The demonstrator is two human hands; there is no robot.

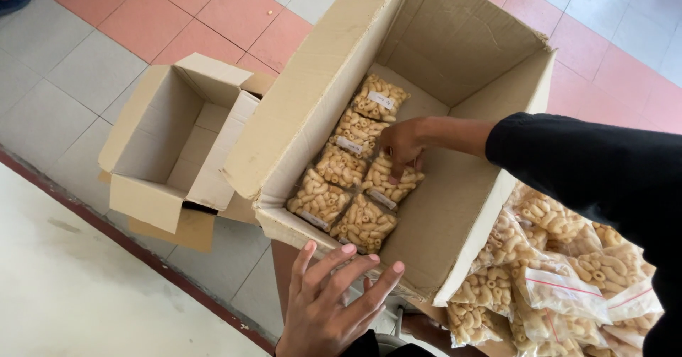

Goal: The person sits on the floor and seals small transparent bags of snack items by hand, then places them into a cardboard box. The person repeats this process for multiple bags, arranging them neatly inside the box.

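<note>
Nearest the camera, the left hand (334,300) hovers with fingers spread wide and empty, its fingertips just at the near wall of the large cardboard box (462,44), holding nothing. To its right lies a loose heap of clear bags of pale macaroni-shaped snacks (547,272), well apart from that hand and partly hidden under the black sleeve (590,165). Farther in, the right hand (402,146) reaches down into the box with its fingers curled onto one snack packet (389,181), pressing or gripping its upper edge; whether the packet is lifted clear of the floor of the box cannot be told. This packet lies touching the neat row of packets (348,158) just left of the hand. Such a packet looks light and soft, with a slippery plastic skin and brittle pieces inside, so it is probably best taken by the sealed end or cradled flat rather than squeezed. The tall box walls and upright flaps hem in the right hand and leave only the way down from above. Beyond the left hand, farther left, a small open carton (163,144) stands on the tiled floor (64,66).
</note>
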